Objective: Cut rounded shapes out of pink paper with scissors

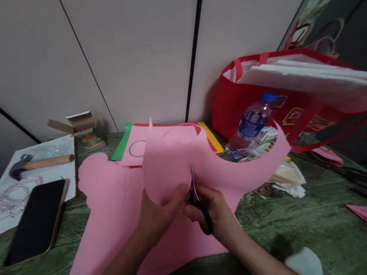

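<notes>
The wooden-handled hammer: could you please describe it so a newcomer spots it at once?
On the green wood-grain table, far left, is a flat white sheet. On it, beyond the black rectangular phone, lies the hammer; only it has a tan wooden handle.

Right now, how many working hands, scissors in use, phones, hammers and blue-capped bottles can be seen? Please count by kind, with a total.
Working hands: 2, left hand and right hand
Scissors in use: 1
Phone: 1
Hammer: 1
Blue-capped bottle: 1
Total: 6

Pale panelled wall [143, 47], green tabletop [297, 217]
</notes>
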`<state>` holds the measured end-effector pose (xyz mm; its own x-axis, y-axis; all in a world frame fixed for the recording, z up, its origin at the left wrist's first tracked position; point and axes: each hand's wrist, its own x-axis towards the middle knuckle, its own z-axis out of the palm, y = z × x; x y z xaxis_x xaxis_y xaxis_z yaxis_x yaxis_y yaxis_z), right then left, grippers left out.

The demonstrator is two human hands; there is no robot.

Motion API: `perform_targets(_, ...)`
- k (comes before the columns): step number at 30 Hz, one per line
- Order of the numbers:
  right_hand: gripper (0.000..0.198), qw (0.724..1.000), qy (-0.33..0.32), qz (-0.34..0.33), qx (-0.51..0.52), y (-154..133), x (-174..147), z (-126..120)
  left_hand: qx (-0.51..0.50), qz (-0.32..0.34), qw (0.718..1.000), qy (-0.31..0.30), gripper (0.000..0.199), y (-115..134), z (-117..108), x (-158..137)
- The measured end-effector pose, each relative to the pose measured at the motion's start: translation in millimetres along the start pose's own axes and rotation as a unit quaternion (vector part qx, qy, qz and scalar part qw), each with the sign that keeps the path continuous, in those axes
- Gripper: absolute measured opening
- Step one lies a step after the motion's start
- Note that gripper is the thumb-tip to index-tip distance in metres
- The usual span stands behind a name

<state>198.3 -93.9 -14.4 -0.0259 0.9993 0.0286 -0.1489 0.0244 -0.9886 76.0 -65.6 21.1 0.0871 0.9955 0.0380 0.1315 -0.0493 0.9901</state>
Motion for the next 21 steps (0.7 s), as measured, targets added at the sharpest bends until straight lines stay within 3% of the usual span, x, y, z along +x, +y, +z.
perform_targets(9,0.024,1.000,-0.002,0.007,0.009,-1.6,0.1,1.5,0.006,-0.006,0.999,-0.037,0.021,4.4,1.4,0.0)
perform_targets(21,0.021,1.000,0.007,0.016,0.008,0.1,0.2,1.2,-0.003,0.021,0.999,-0.033,0.025,1.1,-0.8,1.5)
